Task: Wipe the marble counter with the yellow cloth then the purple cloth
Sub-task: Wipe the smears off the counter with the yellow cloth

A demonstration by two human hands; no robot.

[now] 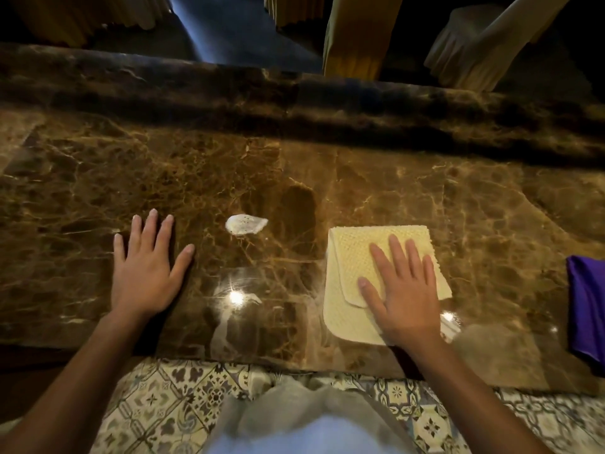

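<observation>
The brown marble counter fills the middle of the head view. A folded yellow cloth lies flat on it, right of centre. My right hand presses flat on the cloth's near right part, fingers spread. My left hand rests palm down on the bare marble at the left, fingers apart and holding nothing. A purple cloth lies at the right edge of the view, partly cut off. A small white blob of foam sits on the marble between my hands.
A raised marble ledge runs along the back of the counter. Beyond it hang draped fabrics. The counter's near edge meets a patterned tile floor below. Bright light glare reflects on the marble near the front.
</observation>
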